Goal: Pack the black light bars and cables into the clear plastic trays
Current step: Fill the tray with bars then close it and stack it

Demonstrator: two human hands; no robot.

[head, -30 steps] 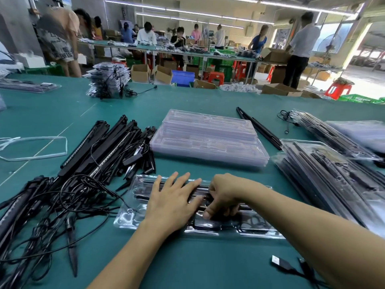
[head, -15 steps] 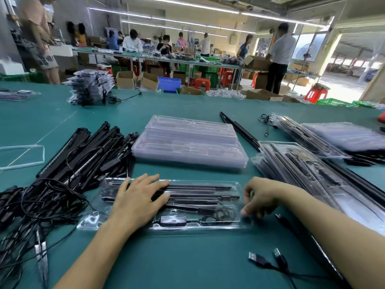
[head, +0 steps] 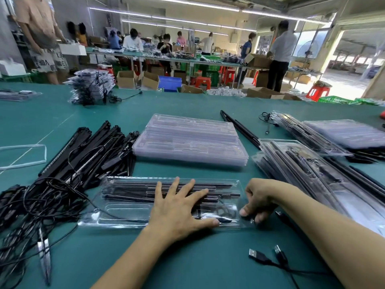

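Note:
A clear plastic tray lies on the green table in front of me, with black light bars and a coiled cable in its slots. My left hand lies flat on the tray's lid, fingers spread. My right hand pinches the tray's right end with curled fingers and thumb. A heap of loose black light bars and tangled cables sits to the left.
A stack of clear trays lies beyond the tray. Packed trays pile up at the right, with more further back. A pair of light bars lies between the stacks. USB plugs lie near my right forearm. People work at far tables.
My left hand slid right along the lid to its middle. My right hand stayed at the tray's right end, gripping its corner. The view shifted slightly.

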